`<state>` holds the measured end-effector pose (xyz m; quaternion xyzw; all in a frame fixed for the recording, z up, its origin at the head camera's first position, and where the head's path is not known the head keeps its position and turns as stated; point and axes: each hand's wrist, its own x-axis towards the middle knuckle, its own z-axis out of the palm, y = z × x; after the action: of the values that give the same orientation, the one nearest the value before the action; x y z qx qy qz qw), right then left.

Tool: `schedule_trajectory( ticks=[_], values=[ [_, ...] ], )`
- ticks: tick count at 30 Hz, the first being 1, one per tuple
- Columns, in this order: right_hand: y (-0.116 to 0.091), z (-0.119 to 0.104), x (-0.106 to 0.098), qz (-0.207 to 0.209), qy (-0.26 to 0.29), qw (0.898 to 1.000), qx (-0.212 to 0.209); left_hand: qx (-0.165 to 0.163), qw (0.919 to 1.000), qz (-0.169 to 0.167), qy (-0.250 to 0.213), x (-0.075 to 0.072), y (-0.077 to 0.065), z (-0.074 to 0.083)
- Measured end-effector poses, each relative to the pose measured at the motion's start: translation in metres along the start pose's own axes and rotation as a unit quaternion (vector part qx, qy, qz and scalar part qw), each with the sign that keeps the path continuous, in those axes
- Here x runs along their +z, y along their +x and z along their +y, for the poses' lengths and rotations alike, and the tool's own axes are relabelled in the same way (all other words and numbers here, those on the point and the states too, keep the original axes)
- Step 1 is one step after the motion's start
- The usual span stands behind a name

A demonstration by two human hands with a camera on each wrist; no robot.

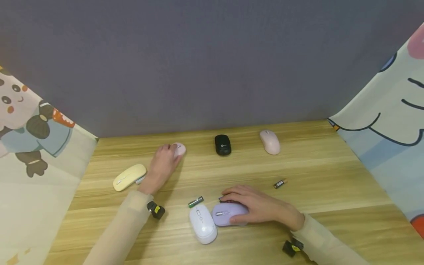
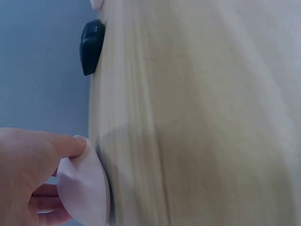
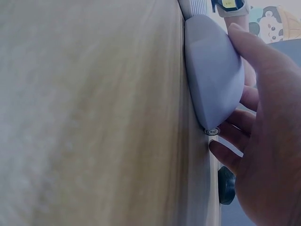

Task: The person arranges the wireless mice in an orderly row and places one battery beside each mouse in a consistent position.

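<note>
My left hand (image 1: pixel 162 165) grips a pale pink computer mouse (image 1: pixel 180 150) near the back left of the table. In the left wrist view the thumb and fingers lie on opposite sides of this mouse (image 2: pixel 84 186), which sits at the tabletop. My right hand (image 1: pixel 255 204) holds a purple mouse (image 1: pixel 225 213), thumb on its near side and fingers along the far side. Beside those fingers the round end of a battery (image 3: pixel 212 132) shows, mostly hidden. A white mouse (image 1: pixel 203 224) lies against the purple one's left end, and a green-and-black battery (image 1: pixel 195 201) is just behind it.
A yellow mouse (image 1: pixel 129 177) lies at the left, a small grey piece (image 1: pixel 140 180) beside it. Toward the back are a black mouse (image 1: pixel 223 144) and another pink mouse (image 1: pixel 269 141). A battery (image 1: pixel 280 183) lies right of centre. A grey panel (image 1: pixel 212 73) rises behind the table.
</note>
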<state>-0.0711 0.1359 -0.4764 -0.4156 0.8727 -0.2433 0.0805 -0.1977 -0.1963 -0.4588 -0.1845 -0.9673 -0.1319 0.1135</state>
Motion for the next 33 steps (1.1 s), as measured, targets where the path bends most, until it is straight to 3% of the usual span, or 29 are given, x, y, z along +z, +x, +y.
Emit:
schedule_trajectory(
  ticks=[4, 15, 26, 33],
  values=[
    [0.0, 0.001, 0.001, 0.003, 0.001, 1.0, -0.004, -0.005, 1.0, -0.002, -0.007, 0.001, 0.008, 0.002],
    [0.001, 0.001, 0.001, 0.008, 0.001, 1.0, -0.013, -0.051, 0.9974, -0.048, -0.017, 0.007, 0.022, 0.0],
    [0.001, 0.001, 0.0, 0.008, 0.004, 1.0, -0.013, -0.066, 0.997, -0.038, -0.01, 0.008, 0.029, 0.001],
    [0.001, 0.001, 0.0, 0.009, 0.001, 1.0, -0.017, -0.088, 0.9939, -0.063, -0.015, 0.005, 0.03, 0.006]
  ],
)
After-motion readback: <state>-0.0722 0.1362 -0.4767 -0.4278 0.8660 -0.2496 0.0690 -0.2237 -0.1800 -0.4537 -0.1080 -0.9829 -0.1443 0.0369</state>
